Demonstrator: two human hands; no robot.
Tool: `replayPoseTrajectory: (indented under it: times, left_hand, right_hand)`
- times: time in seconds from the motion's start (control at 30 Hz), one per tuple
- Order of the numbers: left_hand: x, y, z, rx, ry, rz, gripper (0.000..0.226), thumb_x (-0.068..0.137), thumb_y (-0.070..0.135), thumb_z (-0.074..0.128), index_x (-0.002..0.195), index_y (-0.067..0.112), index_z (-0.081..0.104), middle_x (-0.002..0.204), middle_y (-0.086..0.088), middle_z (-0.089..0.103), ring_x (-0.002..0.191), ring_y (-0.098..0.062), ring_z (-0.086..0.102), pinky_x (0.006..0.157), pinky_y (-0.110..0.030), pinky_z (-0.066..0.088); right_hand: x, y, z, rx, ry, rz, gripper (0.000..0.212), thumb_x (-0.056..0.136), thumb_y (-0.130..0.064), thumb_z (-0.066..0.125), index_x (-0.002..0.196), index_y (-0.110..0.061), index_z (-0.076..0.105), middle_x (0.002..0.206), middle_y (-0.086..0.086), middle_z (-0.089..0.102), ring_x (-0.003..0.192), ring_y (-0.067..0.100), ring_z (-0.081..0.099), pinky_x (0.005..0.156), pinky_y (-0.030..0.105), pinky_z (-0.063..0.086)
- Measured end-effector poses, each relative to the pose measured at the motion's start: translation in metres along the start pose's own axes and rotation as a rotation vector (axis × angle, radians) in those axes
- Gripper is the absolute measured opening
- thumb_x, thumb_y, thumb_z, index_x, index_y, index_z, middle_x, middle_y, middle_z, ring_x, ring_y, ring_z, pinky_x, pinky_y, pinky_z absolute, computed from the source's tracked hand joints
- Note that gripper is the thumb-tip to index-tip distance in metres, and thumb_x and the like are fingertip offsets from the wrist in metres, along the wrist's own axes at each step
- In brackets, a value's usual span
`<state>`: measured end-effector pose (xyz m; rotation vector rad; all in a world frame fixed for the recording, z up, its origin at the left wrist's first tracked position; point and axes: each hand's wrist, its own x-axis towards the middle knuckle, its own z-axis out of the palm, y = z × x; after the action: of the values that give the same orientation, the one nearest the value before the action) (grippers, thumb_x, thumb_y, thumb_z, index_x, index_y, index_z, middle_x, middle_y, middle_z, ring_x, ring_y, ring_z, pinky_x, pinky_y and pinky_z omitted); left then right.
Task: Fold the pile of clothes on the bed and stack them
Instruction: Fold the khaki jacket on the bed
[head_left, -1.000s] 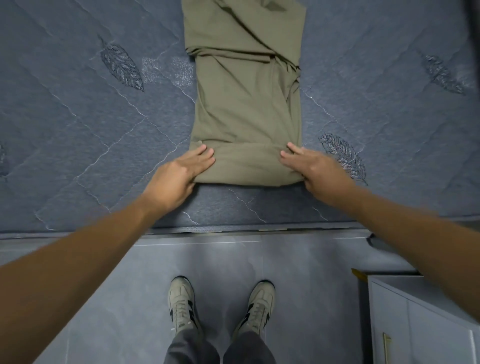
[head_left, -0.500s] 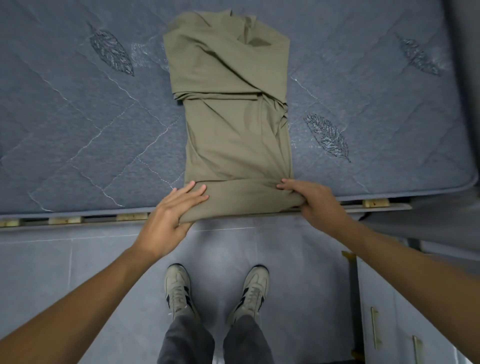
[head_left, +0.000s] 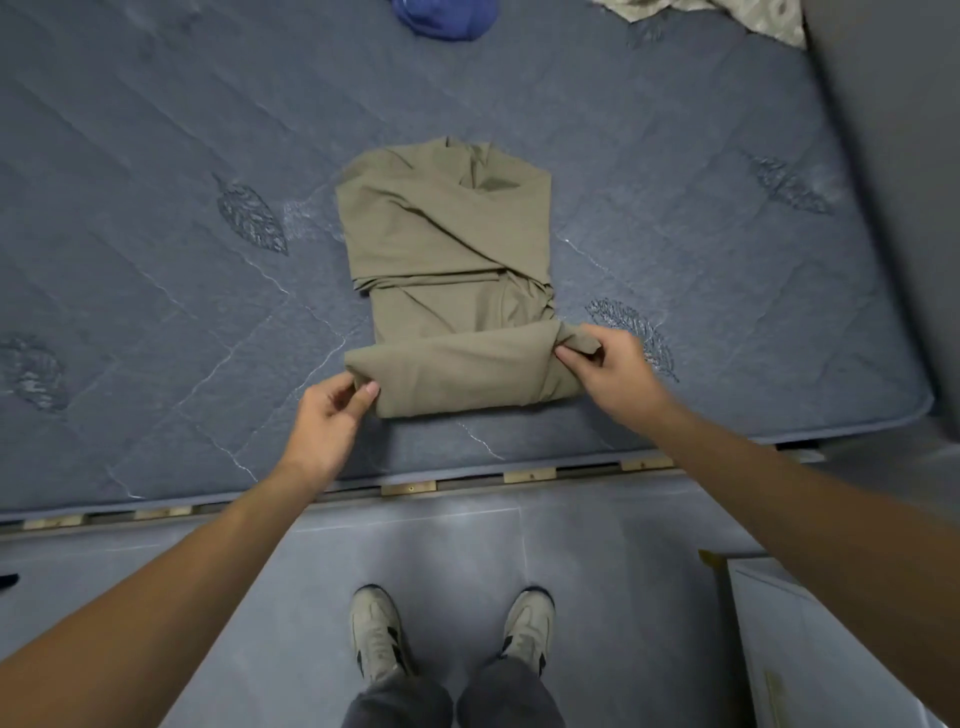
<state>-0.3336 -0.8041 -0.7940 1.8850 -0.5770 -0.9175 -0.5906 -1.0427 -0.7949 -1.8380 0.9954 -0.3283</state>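
Note:
An olive-green garment (head_left: 447, 249) lies lengthwise on the blue quilted mattress (head_left: 156, 234), its sides folded in. Its near end is turned up and over into a thick fold. My left hand (head_left: 332, 421) pinches the left corner of that fold between thumb and fingers. On the other side my right hand (head_left: 613, 371) pinches the bunched right corner. Both hands hold the fold just above the mattress, near the bed's front edge.
A blue garment (head_left: 447, 18) and a pale patterned cloth (head_left: 727, 15) lie at the far side of the mattress. A grey wall or panel (head_left: 893, 182) stands to the right. A white cabinet (head_left: 821, 649) is on the floor at lower right, by my shoes.
Both hands went from lying flat on the garment's near edge to pinching its corners, and they have lifted that end and folded it away from me. The view has pulled back.

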Motion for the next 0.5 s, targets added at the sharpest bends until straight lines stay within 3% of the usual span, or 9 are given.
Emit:
replayPoseTrajectory:
  times: [0.07,0.13,0.2,0.27,0.37,0.43,0.5]
  left_hand:
    - [0.016,0.012,0.002,-0.036,0.03,0.011,0.023,0.107,0.004,0.052,0.1,-0.018,0.058,0.093,-0.009,0.06,0.092,-0.016,0.052,0.084,-0.036,0.043]
    - [0.037,0.026,0.005,-0.072,0.08,0.026,0.02,0.109,0.004,0.049,0.104,-0.009,0.062,0.095,-0.008,0.064,0.088,-0.013,0.055,0.08,-0.034,0.046]
    - [0.069,0.038,0.004,-0.086,0.132,0.051,0.018,0.11,0.005,0.048,0.108,0.002,0.066,0.092,0.0,0.066,0.08,-0.001,0.056,0.073,-0.021,0.047]
    - [0.108,0.051,0.001,-0.077,0.159,0.09,0.018,0.11,0.006,0.048,0.104,0.003,0.065,0.088,0.003,0.065,0.076,0.002,0.054,0.072,-0.019,0.045]
    - [0.181,0.075,0.001,-0.007,0.195,0.103,0.023,0.108,0.011,0.051,0.093,-0.001,0.064,0.084,-0.006,0.062,0.079,-0.013,0.053,0.073,-0.03,0.041]
    - [0.227,0.093,0.003,0.124,0.279,0.076,0.03,0.105,0.02,0.056,0.078,0.007,0.059,0.077,-0.008,0.06,0.075,-0.028,0.054,0.072,-0.037,0.041]
    - [0.254,0.106,0.005,0.38,0.415,-0.042,0.018,0.101,0.026,0.057,0.09,0.013,0.062,0.099,-0.014,0.067,0.102,-0.038,0.06,0.084,-0.043,0.046]
  right_hand:
    - [0.022,-0.013,-0.002,0.025,-0.001,-0.026,0.01,0.099,-0.022,0.069,0.104,-0.016,0.075,0.098,-0.012,0.078,0.097,0.011,0.073,0.087,0.037,0.058]
    - [0.051,-0.028,-0.002,0.029,0.029,-0.064,0.014,0.1,-0.023,0.067,0.112,-0.023,0.074,0.1,-0.025,0.075,0.1,-0.003,0.069,0.089,0.023,0.054]
    - [0.085,-0.038,-0.003,0.012,0.07,-0.093,0.014,0.101,-0.022,0.066,0.113,-0.022,0.074,0.098,-0.025,0.072,0.096,-0.011,0.065,0.084,0.016,0.05]
    - [0.122,-0.05,-0.002,-0.044,0.102,-0.127,0.012,0.102,-0.025,0.063,0.11,-0.023,0.071,0.095,-0.025,0.069,0.09,-0.013,0.063,0.075,0.01,0.046]
    - [0.186,-0.061,-0.002,-0.121,0.157,-0.079,0.02,0.104,-0.026,0.061,0.111,-0.01,0.072,0.104,-0.003,0.075,0.098,0.014,0.068,0.075,0.026,0.048]
    - [0.225,-0.068,0.001,-0.202,0.21,0.019,0.024,0.104,-0.027,0.061,0.103,-0.003,0.069,0.1,0.009,0.073,0.101,0.032,0.067,0.078,0.039,0.049]
    - [0.246,-0.076,0.012,-0.377,0.265,0.131,0.025,0.102,-0.027,0.061,0.114,-0.007,0.065,0.113,0.014,0.068,0.115,0.039,0.059,0.09,0.044,0.047]
